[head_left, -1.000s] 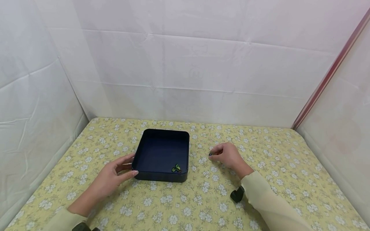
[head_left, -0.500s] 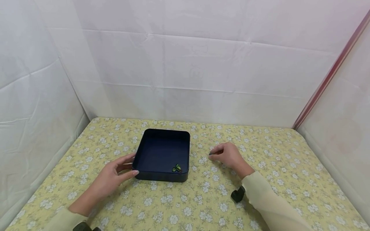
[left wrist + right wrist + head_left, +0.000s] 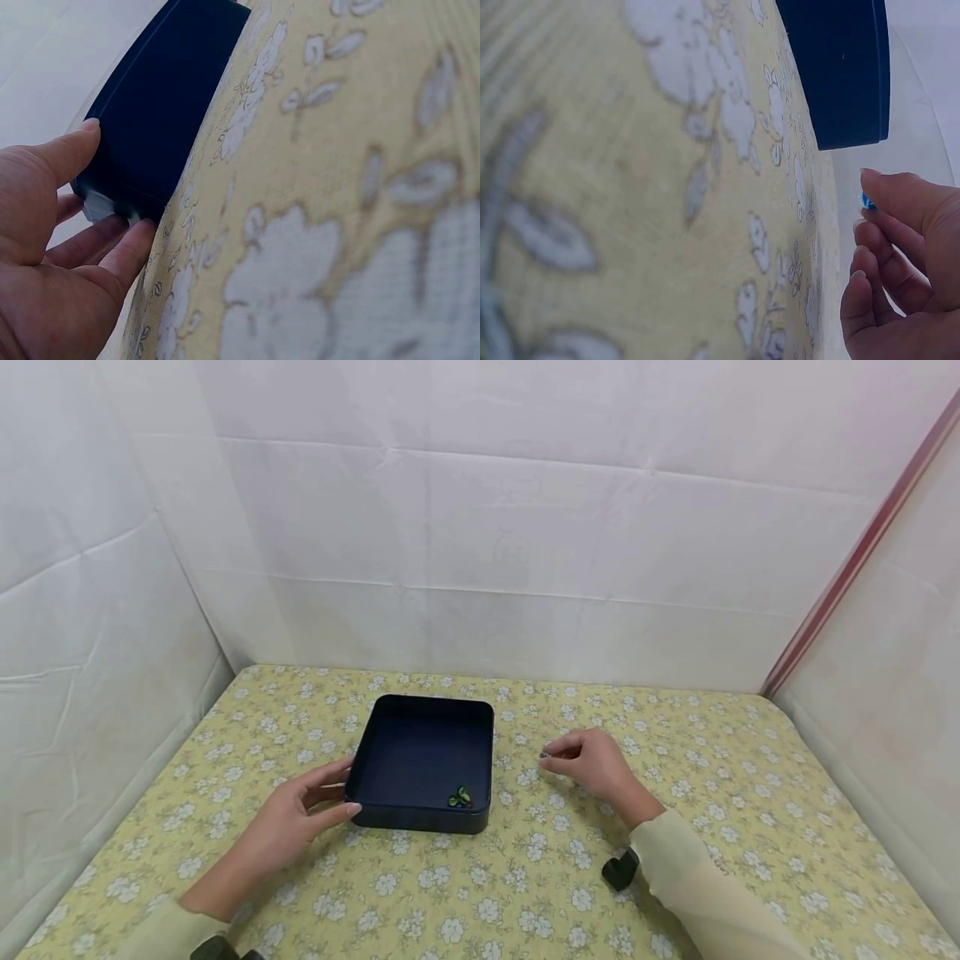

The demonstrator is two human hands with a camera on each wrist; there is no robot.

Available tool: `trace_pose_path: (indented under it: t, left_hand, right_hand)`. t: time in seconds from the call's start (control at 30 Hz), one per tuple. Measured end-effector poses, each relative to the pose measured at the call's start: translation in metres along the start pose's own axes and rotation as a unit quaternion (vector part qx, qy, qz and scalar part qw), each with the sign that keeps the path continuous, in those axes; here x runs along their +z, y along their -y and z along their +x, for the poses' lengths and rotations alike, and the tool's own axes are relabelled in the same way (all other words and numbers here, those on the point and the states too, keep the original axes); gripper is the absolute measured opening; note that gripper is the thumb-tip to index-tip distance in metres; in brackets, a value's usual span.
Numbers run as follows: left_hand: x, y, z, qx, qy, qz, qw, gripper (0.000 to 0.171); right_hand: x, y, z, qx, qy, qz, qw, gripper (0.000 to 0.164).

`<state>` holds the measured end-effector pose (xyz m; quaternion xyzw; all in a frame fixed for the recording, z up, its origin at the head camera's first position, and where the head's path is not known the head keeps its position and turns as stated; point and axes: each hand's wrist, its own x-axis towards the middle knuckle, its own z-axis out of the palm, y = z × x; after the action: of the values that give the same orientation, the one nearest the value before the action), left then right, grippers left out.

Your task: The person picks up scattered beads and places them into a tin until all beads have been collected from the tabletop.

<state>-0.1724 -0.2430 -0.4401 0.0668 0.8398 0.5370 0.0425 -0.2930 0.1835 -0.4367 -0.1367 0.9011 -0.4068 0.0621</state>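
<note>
A dark blue square tray (image 3: 420, 819) sits left of the table's middle. At its front left corner my left hand (image 3: 288, 825) grips it, thumb on the front rim and fingers along the side. Near the tray's front right corner lie a few small glossy green marbles (image 3: 460, 797), bunched together. To the right of the tray, my right hand (image 3: 591, 766) pinches a small blue marble (image 3: 867, 201) between thumb and index finger, just above the cloth. In the right wrist view its other fingers curl loosely below, and most of the marble is hidden.
A yellow cloth with white flowers (image 3: 450, 902) covers the table. White sheeting (image 3: 480, 527) hangs behind and at both sides, with a red strip (image 3: 862, 560) at the right corner. Dark wrist cameras (image 3: 621, 868) are strapped at both sleeves.
My right fingertips have shifted slightly, and the marble between them shows a little differently. The left hand and the tray stay in place.
</note>
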Motion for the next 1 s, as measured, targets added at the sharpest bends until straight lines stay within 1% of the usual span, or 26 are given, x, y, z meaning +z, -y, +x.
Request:
trace_pose_path:
  t: [0.33,0.7,0.83,1.0]
  left_hand:
    - [0.000,0.000,0.000,-0.001,-0.001,-0.002,1.0000,0.074]
    - [0.000,0.001,-0.001,0.002,0.001,-0.001,1.0000,0.074]
    - [0.000,0.000,-0.001,0.003,0.000,0.001,1.0000,0.074]
    - [0.000,0.000,-0.001,0.005,-0.002,0.004,1.0000,0.073]
  right_hand:
    - [0.005,0.008,-0.001,-0.014,-0.021,0.012,1.000,0.022]
    - [0.014,0.012,0.001,-0.047,-0.056,0.063,0.995,0.024]
    - [0.016,0.016,0.001,-0.049,-0.055,0.083,0.994,0.027]
    - [0.019,0.025,0.000,-0.050,-0.042,0.108,0.992,0.030]
